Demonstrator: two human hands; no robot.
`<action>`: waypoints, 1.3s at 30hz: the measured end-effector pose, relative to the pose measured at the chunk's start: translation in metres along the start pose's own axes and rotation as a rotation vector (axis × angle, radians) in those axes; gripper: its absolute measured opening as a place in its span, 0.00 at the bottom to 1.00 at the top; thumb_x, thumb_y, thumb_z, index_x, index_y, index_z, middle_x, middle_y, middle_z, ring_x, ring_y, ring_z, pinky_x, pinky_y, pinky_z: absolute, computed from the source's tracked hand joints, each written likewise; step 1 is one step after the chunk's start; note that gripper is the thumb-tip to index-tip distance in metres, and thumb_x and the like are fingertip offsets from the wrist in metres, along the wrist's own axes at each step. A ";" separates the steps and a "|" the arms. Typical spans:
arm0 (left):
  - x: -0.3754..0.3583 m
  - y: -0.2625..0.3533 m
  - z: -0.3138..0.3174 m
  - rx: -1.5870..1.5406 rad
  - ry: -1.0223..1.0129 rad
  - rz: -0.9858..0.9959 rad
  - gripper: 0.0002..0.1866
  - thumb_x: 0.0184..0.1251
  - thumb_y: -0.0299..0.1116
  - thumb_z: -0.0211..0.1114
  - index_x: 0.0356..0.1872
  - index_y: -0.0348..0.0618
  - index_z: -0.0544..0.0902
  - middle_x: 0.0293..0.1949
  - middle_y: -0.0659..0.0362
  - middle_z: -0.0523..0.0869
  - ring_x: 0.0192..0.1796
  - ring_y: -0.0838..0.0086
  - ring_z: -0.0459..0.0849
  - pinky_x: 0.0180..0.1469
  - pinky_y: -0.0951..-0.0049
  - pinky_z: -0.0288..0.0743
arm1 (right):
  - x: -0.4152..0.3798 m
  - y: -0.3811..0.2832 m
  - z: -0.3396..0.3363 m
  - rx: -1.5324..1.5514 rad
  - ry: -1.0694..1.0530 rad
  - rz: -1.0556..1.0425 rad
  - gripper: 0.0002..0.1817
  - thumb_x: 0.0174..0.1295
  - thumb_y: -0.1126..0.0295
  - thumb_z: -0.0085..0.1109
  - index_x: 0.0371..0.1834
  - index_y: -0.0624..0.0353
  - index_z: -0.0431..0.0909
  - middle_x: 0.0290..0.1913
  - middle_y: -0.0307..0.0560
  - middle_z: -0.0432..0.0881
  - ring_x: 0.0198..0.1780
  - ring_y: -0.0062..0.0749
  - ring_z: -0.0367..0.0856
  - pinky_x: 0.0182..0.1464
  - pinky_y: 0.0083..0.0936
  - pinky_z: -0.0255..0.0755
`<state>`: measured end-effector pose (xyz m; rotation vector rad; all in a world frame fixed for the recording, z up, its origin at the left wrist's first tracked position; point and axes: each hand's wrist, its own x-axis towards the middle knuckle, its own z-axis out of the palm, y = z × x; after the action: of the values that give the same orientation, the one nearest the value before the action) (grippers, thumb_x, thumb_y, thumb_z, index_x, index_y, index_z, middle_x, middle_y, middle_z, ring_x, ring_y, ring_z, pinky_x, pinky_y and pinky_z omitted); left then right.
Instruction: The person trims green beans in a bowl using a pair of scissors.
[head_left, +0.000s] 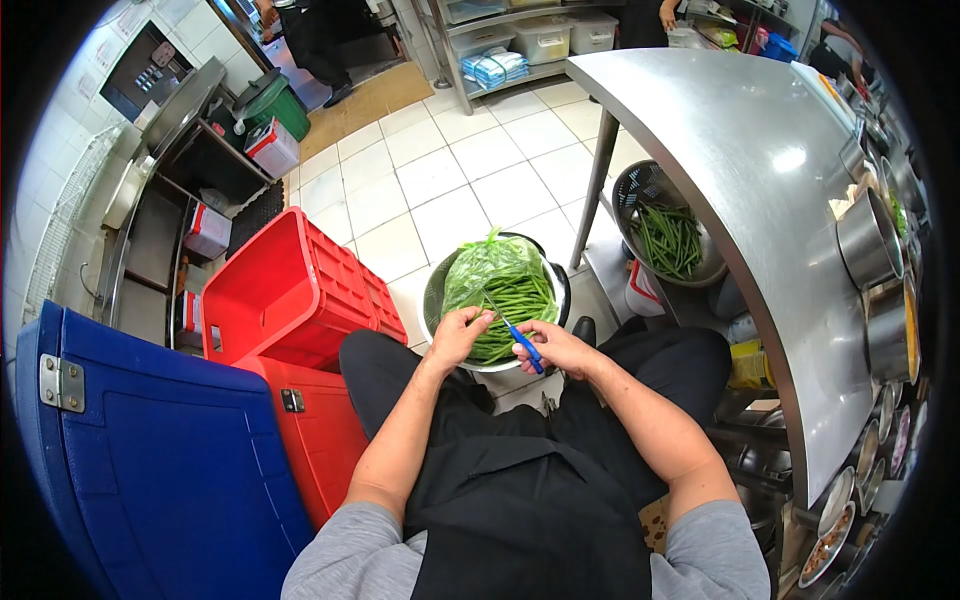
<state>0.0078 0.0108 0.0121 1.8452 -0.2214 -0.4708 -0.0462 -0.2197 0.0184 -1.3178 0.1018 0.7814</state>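
Observation:
My left hand [458,337] is closed in a pinch over the near left of the colander; what its fingers hold, if anything, is too small to make out. My right hand [562,350] grips blue-handled scissors [527,346], their thin blades pointing up and left, close to the left fingertips. Beneath both hands stands a round metal colander [432,312] filled with long green beans [525,292]. A clear, greenish plastic bag [482,268] lies over the beans at the back left.
A red crate [270,300] and a blue lidded box [170,450] stand at my left. On my right is a steel table [740,130]; a second colander [712,265] with green beans sits on its lower shelf. Other people [310,45] stand farther back.

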 end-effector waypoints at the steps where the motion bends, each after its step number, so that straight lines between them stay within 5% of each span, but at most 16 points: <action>1: 0.001 -0.003 0.000 -0.014 -0.011 -0.010 0.13 0.74 0.36 0.62 0.45 0.33 0.85 0.31 0.67 0.81 0.37 0.85 0.74 0.42 0.80 0.69 | 0.000 0.001 0.000 0.001 0.000 0.001 0.30 0.63 0.59 0.69 0.63 0.62 0.68 0.36 0.43 0.82 0.34 0.26 0.83 0.37 0.23 0.77; 9: 0.004 -0.017 -0.002 -0.100 0.047 -0.106 0.14 0.76 0.40 0.57 0.41 0.38 0.83 0.31 0.64 0.82 0.31 0.84 0.75 0.34 0.79 0.70 | 0.004 0.010 -0.003 -0.028 0.013 0.050 0.30 0.63 0.58 0.69 0.61 0.64 0.70 0.36 0.46 0.83 0.31 0.28 0.84 0.33 0.24 0.79; 11: 0.008 -0.021 -0.004 -0.555 0.280 -0.111 0.11 0.79 0.40 0.53 0.46 0.43 0.77 0.37 0.61 0.84 0.32 0.80 0.80 0.29 0.82 0.72 | 0.003 0.007 -0.004 0.009 0.023 0.095 0.28 0.64 0.58 0.67 0.61 0.62 0.70 0.37 0.46 0.82 0.33 0.29 0.85 0.36 0.26 0.81; 16: 0.010 -0.009 0.001 -0.933 0.422 0.064 0.09 0.81 0.39 0.49 0.47 0.45 0.71 0.44 0.46 0.85 0.41 0.61 0.87 0.43 0.65 0.84 | -0.004 -0.001 0.003 0.136 0.008 0.098 0.33 0.61 0.51 0.69 0.61 0.61 0.69 0.38 0.48 0.82 0.34 0.32 0.86 0.40 0.27 0.82; 19: 0.009 -0.005 0.008 -1.042 0.439 0.075 0.09 0.81 0.38 0.47 0.48 0.45 0.70 0.46 0.45 0.84 0.41 0.60 0.87 0.45 0.63 0.84 | -0.003 -0.002 0.002 0.249 -0.038 0.056 0.32 0.63 0.51 0.67 0.61 0.60 0.68 0.38 0.48 0.81 0.38 0.34 0.86 0.42 0.29 0.83; 39: 0.001 -0.013 0.024 -1.199 0.474 0.042 0.09 0.80 0.38 0.49 0.45 0.45 0.71 0.44 0.45 0.84 0.42 0.59 0.86 0.47 0.61 0.83 | 0.001 0.007 0.006 0.255 -0.078 -0.032 0.25 0.67 0.62 0.65 0.61 0.62 0.68 0.39 0.47 0.82 0.36 0.32 0.86 0.38 0.26 0.83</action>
<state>-0.0023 -0.0059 -0.0070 0.7198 0.3045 -0.0582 -0.0510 -0.2135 0.0139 -1.0439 0.1135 0.7648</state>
